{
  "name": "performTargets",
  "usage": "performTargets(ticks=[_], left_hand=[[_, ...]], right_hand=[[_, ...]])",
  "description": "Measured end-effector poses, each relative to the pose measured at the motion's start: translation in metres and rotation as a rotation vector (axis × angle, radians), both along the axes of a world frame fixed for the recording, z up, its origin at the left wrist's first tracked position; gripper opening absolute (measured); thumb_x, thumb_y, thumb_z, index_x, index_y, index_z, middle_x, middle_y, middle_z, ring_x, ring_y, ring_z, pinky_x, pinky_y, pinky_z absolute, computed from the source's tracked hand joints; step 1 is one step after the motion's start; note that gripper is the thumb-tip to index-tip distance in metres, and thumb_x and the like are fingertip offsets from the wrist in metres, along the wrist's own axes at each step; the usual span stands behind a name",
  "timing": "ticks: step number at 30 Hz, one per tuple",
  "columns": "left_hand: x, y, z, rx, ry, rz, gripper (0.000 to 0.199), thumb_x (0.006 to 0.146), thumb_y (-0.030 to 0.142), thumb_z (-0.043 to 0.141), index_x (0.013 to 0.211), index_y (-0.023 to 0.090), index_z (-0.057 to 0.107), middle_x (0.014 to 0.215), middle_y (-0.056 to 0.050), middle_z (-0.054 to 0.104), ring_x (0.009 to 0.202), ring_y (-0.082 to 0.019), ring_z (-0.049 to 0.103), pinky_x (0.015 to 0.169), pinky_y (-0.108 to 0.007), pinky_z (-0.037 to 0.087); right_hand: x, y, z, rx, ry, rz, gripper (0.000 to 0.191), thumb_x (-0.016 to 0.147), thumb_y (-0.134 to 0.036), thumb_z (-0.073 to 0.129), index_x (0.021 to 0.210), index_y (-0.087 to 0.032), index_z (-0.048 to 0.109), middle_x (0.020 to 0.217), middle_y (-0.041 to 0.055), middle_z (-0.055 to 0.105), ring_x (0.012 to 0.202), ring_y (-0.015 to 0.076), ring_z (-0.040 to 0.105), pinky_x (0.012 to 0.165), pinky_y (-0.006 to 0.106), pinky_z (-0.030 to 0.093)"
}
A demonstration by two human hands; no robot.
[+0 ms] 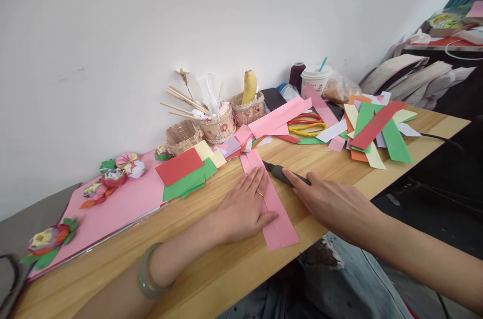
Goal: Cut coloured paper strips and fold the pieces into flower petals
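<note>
A long pink paper strip (279, 218) lies on the wooden table, with a crease or cut line along its length. My left hand (247, 203) rests flat on it with the fingers spread, a ring on one finger and a bangle on the wrist. My right hand (328, 198) grips a dark-handled cutting tool (281, 173), whose tip is at the right edge of the strip near its far end. Part of the strip is hidden under my left hand.
Left: pink sheet (128, 213) with paper flowers (113, 175), red paper (180, 165). Behind: woven baskets (219, 129), a banana (249, 87), yellow-handled scissors (307, 130), a lidded cup (316, 80). Right: colored strips (379, 125) piled near the table's edge.
</note>
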State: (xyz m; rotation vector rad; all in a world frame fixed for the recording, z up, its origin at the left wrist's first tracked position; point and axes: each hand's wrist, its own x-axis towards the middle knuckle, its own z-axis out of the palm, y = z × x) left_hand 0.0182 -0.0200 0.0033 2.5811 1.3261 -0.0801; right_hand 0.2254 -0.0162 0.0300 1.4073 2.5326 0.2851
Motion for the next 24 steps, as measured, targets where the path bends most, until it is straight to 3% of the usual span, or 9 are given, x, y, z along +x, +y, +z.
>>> performTargets(ticks=[5, 13, 18, 21, 24], left_hand=[[0.002, 0.0, 0.004, -0.031, 0.023, 0.004, 0.081, 0.093, 0.055, 0.032, 0.147, 0.001, 0.004, 0.152, -0.018, -0.006, 0.141, -0.027, -0.007, 0.116, -0.043, 0.008], [0.004, -0.002, 0.012, -0.092, 0.051, 0.02, 0.08, 0.094, 0.053, 0.032, 0.146, 0.0, 0.004, 0.152, -0.018, -0.007, 0.141, -0.026, -0.007, 0.116, -0.044, 0.008], [0.001, 0.0, 0.01, -0.082, 0.031, -0.008, 0.079, 0.094, 0.055, 0.031, 0.147, 0.003, 0.005, 0.153, -0.016, -0.006, 0.141, -0.026, -0.006, 0.115, -0.046, 0.007], [-0.003, 0.0, 0.01, -0.089, 0.005, -0.098, 0.081, 0.091, 0.061, 0.035, 0.148, 0.01, 0.009, 0.154, -0.011, 0.0, 0.141, -0.03, -0.008, 0.114, -0.052, 0.007], [-0.007, 0.001, 0.009, -0.068, -0.037, -0.156, 0.077, 0.087, 0.067, 0.038, 0.147, 0.023, 0.02, 0.155, -0.006, 0.004, 0.14, -0.035, -0.009, 0.112, -0.057, 0.009]], right_hand=[[-0.006, 0.015, -0.003, 0.03, 0.009, 0.008, 0.054, 0.091, -0.017, 0.04, 0.143, -0.013, 0.028, 0.093, 0.0137, 0.062, 0.065, 0.0242, 0.066, 0.048, 0.029, 0.042], [-0.011, 0.042, -0.004, 0.075, 0.02, -0.015, 0.055, 0.09, -0.011, 0.037, 0.144, -0.012, 0.027, 0.091, 0.0149, 0.065, 0.071, 0.0256, 0.066, 0.049, 0.028, 0.04], [-0.001, 0.047, -0.01, 0.15, 0.042, -0.039, 0.051, 0.093, -0.019, 0.037, 0.143, -0.019, 0.032, 0.09, 0.0118, 0.063, 0.065, 0.0237, 0.065, 0.044, 0.026, 0.035], [0.01, 0.047, -0.013, 0.229, 0.063, -0.06, 0.048, 0.094, -0.022, 0.037, 0.141, -0.021, 0.036, 0.089, 0.0119, 0.062, 0.067, 0.0248, 0.064, 0.045, 0.027, 0.037], [0.018, 0.044, -0.013, 0.307, 0.087, -0.05, 0.045, 0.094, -0.021, 0.039, 0.139, -0.018, 0.041, 0.1, 0.016, 0.061, 0.085, 0.0288, 0.063, 0.058, 0.033, 0.046]])
